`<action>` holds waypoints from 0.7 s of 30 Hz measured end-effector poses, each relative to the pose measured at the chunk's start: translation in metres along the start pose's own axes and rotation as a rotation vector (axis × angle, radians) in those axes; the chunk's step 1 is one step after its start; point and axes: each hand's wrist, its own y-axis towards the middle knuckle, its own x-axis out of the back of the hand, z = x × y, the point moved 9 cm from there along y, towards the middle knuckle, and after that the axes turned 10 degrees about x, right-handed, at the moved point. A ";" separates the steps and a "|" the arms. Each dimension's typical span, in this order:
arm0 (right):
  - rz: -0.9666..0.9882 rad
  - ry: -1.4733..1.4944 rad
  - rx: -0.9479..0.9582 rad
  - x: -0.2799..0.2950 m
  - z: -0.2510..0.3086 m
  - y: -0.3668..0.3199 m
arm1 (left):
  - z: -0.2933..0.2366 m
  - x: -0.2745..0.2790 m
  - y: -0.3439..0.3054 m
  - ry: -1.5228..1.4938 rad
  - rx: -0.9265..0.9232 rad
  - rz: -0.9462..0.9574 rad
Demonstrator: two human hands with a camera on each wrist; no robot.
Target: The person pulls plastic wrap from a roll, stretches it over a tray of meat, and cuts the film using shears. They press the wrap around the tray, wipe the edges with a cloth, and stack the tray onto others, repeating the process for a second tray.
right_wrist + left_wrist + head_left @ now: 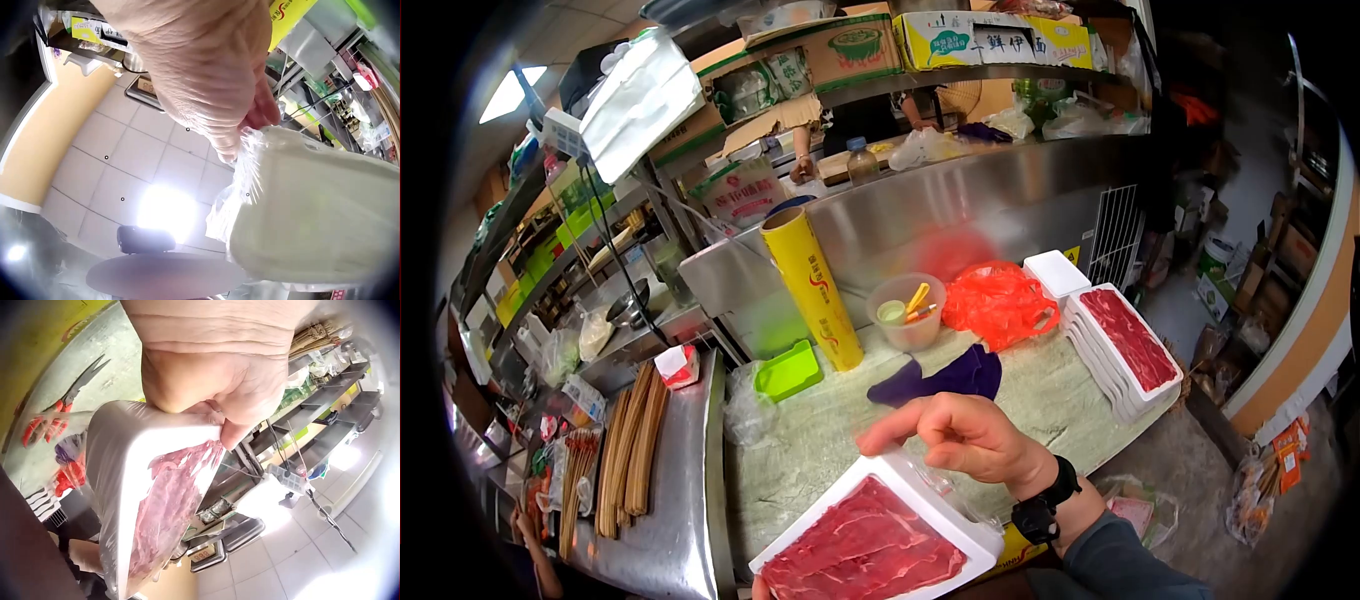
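A white foam tray of sliced red meat [870, 540] is tilted up close in front of me, wrapped in clear plastic film. My left hand [212, 375] grips one end of it, thumb over the rim. Only a bit of that thumb shows in the head view, at the bottom edge. At the tray's far edge is my right hand [960, 440], index finger stretched along the corner and thumb bent. In the right wrist view, its fingers pinch the bunched film [247, 169] at the end of the tray, whose pale underside [319, 206] faces that camera.
On the worktable [800, 470] are a yellow film roll [815, 290], a green tray [790, 372], a plastic tub [880, 318], a red bag [1000, 305], purple cloth [960, 375] and stacked foam trays [1090, 350], meat on top. Scissors [70, 395] lie nearby. Skewers [635, 450] lie left.
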 end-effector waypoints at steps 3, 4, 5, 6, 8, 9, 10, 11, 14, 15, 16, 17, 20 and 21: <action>0.012 -0.126 0.008 -0.003 0.001 -0.006 | 0.001 0.006 0.000 0.004 0.008 -0.006; 0.014 -0.142 0.018 -0.004 0.001 -0.008 | 0.002 0.008 0.000 0.005 0.012 -0.004; 0.015 -0.156 0.028 -0.006 0.002 -0.011 | 0.002 0.012 -0.003 0.009 0.007 -0.006; 0.026 -0.189 0.024 -0.008 0.002 -0.014 | 0.003 0.015 -0.002 0.010 0.009 0.000; 0.049 -0.254 0.008 -0.010 0.002 -0.023 | 0.004 0.023 -0.001 0.007 0.009 0.012; 0.061 -0.271 0.008 -0.013 0.002 -0.026 | 0.005 0.028 0.000 0.008 0.006 0.019; 0.074 -0.287 0.011 -0.015 0.000 -0.028 | 0.005 0.034 0.000 0.011 0.000 0.032; 0.088 -0.303 0.016 -0.018 -0.001 -0.030 | 0.005 0.038 0.000 0.007 -0.002 0.040; 0.095 -0.291 -0.001 -0.022 -0.011 -0.044 | 0.008 0.022 -0.011 0.011 -0.022 0.024; 0.078 -0.271 -0.002 -0.024 -0.014 -0.049 | 0.008 0.025 -0.011 0.017 -0.039 0.022; 0.068 -0.258 -0.047 -0.025 -0.020 -0.056 | 0.009 0.031 -0.010 0.024 -0.052 0.019; 0.055 -0.246 -0.091 -0.026 -0.026 -0.064 | 0.009 0.037 -0.009 0.034 -0.065 0.016; 0.020 -0.193 -0.170 -0.031 -0.034 -0.074 | 0.004 0.044 -0.005 0.066 -0.122 0.028; -0.009 -0.136 -0.211 -0.036 -0.038 -0.077 | 0.004 0.048 -0.007 -0.001 -0.097 0.009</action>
